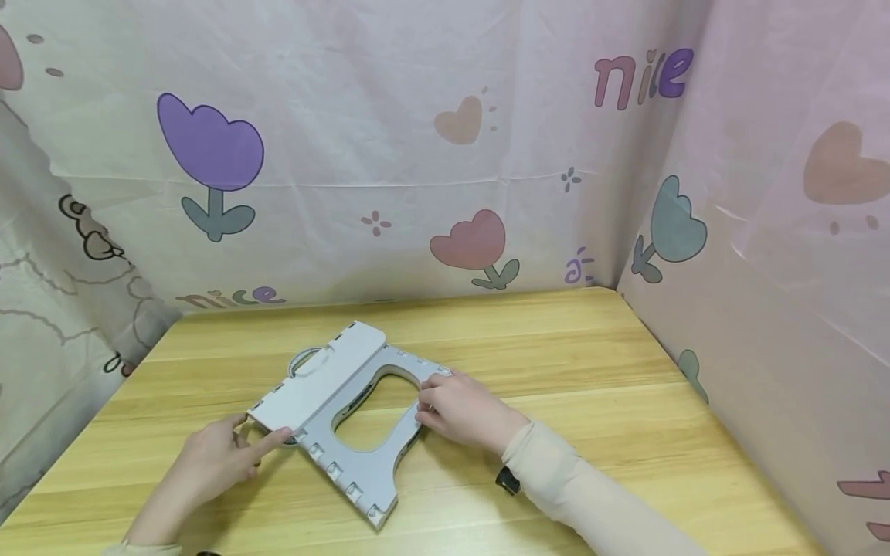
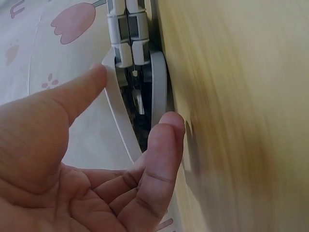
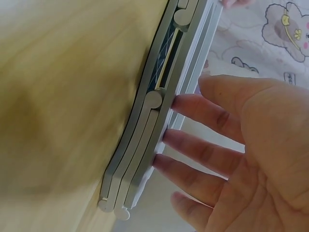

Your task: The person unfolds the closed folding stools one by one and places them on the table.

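Note:
A white and grey plastic folding stool lies folded nearly flat on the wooden table, with a large rounded opening through its grey part. A thin loop handle sticks out past its white panel. My left hand pinches the near-left end, thumb on the upper panel and fingers by the lower one. Between these panels the left wrist view shows a dark gap and hinge knuckles. With fairly straight fingers, my right hand touches the right-hand side. Stacked folded layers show beside it in the right wrist view.
The wood-grain table spreads around the stool. Behind it and along both sides hangs a pale curtain printed with tulips and hearts. A small black object sits under my right wrist.

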A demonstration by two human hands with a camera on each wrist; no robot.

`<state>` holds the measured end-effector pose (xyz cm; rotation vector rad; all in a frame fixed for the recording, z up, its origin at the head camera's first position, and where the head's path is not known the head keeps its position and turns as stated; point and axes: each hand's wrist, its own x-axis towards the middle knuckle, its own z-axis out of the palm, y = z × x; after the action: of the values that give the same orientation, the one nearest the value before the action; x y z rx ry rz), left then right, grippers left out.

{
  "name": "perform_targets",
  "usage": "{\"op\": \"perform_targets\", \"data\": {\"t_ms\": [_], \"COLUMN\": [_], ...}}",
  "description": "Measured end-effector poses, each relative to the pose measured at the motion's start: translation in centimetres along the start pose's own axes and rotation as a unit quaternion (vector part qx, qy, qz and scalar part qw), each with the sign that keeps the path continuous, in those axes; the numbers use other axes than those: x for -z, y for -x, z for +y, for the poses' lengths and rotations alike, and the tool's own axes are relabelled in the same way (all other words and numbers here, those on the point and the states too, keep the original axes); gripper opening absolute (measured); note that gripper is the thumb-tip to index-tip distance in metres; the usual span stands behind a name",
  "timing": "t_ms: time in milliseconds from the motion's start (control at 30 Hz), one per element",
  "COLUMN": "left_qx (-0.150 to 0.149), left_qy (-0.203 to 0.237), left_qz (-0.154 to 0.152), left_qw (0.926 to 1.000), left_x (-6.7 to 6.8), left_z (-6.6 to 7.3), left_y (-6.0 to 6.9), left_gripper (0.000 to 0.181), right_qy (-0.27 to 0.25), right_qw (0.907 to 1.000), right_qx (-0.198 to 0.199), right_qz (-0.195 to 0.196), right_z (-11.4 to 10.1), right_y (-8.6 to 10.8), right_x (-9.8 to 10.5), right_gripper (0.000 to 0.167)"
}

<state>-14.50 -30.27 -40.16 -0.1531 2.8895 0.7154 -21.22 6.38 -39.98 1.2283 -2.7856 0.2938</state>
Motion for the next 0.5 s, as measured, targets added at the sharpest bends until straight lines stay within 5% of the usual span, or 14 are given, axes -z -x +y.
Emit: {"op": "perform_targets", "data": {"t_ms": [500], "left_qx": [-0.032], "left_qy": [0.049], "left_qz": [0.007], "left_qw": [0.9982], "left_x": [-1.6], "left_z": [2.4], "left_y": [0.7], "left_gripper": [0.107], "right_qy": [-0.025], "right_qw": [0.9990], "right_qx": [-0.033], "right_qz": [0.016], "right_z": [2.0], "right_y": [2.5], "right_x": [0.3], "right_gripper": [0.016]}}
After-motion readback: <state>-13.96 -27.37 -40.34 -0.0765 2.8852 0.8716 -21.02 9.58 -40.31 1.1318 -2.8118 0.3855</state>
